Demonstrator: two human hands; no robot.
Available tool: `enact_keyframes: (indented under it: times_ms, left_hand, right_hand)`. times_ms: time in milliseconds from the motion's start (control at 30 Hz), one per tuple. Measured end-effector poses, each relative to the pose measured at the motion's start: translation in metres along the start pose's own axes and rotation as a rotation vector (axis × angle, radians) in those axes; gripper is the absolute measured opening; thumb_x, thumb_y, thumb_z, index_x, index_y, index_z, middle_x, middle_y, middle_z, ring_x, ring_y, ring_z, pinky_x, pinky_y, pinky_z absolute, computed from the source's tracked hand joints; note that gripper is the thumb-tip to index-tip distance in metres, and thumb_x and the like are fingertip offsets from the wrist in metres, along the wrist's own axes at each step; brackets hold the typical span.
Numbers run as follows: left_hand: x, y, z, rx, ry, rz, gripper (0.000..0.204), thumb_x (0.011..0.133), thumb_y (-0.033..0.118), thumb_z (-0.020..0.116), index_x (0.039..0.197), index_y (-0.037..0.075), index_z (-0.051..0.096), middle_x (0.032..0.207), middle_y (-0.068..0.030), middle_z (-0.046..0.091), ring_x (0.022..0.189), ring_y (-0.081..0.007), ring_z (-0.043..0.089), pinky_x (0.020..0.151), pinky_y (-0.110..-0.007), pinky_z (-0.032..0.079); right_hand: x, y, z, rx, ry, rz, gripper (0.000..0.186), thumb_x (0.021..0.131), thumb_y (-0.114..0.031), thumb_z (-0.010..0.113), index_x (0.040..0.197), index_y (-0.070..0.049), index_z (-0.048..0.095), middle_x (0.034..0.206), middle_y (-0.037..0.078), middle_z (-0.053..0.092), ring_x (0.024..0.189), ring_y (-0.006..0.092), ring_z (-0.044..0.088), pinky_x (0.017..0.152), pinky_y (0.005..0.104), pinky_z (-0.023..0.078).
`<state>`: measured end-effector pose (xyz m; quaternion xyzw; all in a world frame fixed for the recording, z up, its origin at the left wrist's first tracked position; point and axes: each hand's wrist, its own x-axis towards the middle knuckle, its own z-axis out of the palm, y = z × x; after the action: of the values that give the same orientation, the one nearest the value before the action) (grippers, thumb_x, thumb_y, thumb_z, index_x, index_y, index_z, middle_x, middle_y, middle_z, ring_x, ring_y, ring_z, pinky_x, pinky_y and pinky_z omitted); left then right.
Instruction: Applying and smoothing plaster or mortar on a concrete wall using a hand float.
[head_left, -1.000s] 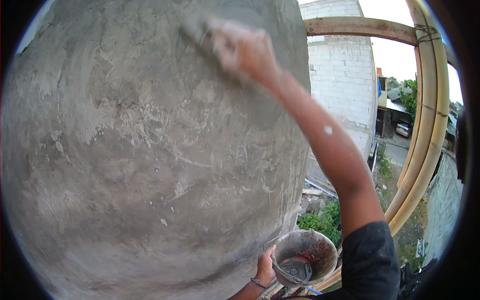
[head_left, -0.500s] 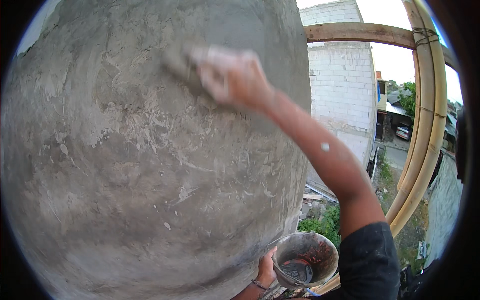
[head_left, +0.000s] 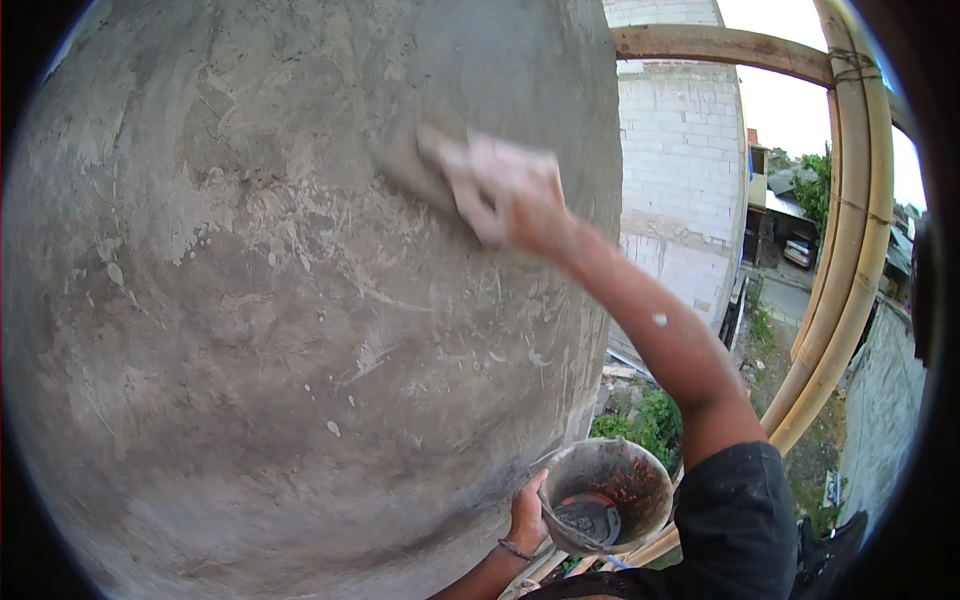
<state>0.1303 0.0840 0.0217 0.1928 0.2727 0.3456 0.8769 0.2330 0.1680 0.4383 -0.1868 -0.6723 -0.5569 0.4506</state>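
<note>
My right hand is closed round the handle of a plastering trowel, both smeared by motion. The trowel's flat blade lies against the grey cement wall, on its upper part. Down at the bottom, my left hand grips the rim of a bucket, thumb over the edge and fingers on its outer side. Cement crusts the bucket's inside, along with reddish patches, and some grey mortar sits at its bottom. Rough, pale streaks mark the wall below the trowel, while its upper right is smoother.
Bamboo poles tied together stand upright at the right, joined to a wooden beam near the top. Beyond is a white block wall. Far below lie green plants, a lane and a parked car.
My right hand and the trowel have moved right and downward across the wall. The bucket in my left hand appears slightly higher, and the view has shifted a little.
</note>
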Motion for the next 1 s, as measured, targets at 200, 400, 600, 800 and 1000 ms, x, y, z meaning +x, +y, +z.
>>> enact_keyframes:
  times_ms: [200, 400, 600, 800, 1000]
  left_hand:
    - [0.001, -0.013, -0.006, 0.042, -0.009, -0.023, 0.033, 0.096, 0.024, 0.057, 0.114, -0.003, 0.064, 0.111, -0.0146, 0.07, 0.102, -0.0283, 0.066, 0.096, -0.041, 0.049]
    - [0.006, -0.006, -0.008, -0.005, 0.004, 0.004, 0.035, 0.093, 0.022, 0.062, 0.115, -0.005, 0.064, 0.112, -0.0151, 0.068, 0.101, -0.0271, 0.066, 0.095, -0.039, 0.05]
    - [0.001, -0.015, -0.004, 0.009, -0.016, 0.005, 0.034, 0.094, 0.022, 0.06, 0.115, -0.005, 0.064, 0.111, -0.0154, 0.068, 0.104, -0.027, 0.065, 0.096, -0.039, 0.049]
    - [0.016, -0.008, -0.002, -0.015, -0.012, -0.009, 0.034, 0.095, 0.022, 0.056, 0.117, -0.004, 0.063, 0.115, -0.0163, 0.068, 0.106, -0.03, 0.065, 0.097, -0.042, 0.049]
    - [0.018, -0.017, -0.007, 0.011, -0.011, 0.003, 0.033, 0.094, 0.024, 0.06, 0.114, -0.002, 0.063, 0.109, -0.0127, 0.068, 0.1, -0.0266, 0.066, 0.094, -0.04, 0.051]
  right_hand:
    - [-0.058, 0.114, -0.048, -0.205, 0.182, 0.167, 0.031, 0.093, -0.012, 0.055, 0.121, -0.007, 0.068, 0.092, 0.014, 0.073, 0.072, 0.0212, 0.071, 0.06, 0.0305, 0.058]
    - [-0.039, -0.011, -0.02, -0.024, -0.185, 0.172, 0.031, 0.091, -0.011, 0.054, 0.118, -0.006, 0.069, 0.095, 0.015, 0.074, 0.077, 0.0243, 0.072, 0.06, 0.0328, 0.058]
    - [-0.045, 0.119, -0.056, -0.228, 0.182, 0.352, 0.03, 0.096, -0.014, 0.053, 0.12, -0.004, 0.068, 0.108, 0.015, 0.073, 0.09, 0.0274, 0.073, 0.073, 0.0338, 0.059]
    - [-0.01, 0.036, -0.013, 0.057, -0.01, 0.317, 0.033, 0.093, -0.014, 0.059, 0.125, -0.011, 0.067, 0.093, 0.009, 0.074, 0.069, 0.0145, 0.068, 0.061, 0.0259, 0.057]
    - [-0.128, 0.05, -0.063, -0.115, -0.018, 0.459, 0.032, 0.095, -0.012, 0.055, 0.125, -0.01, 0.067, 0.076, 0.009, 0.068, 0.063, 0.0154, 0.064, 0.055, 0.0292, 0.054]
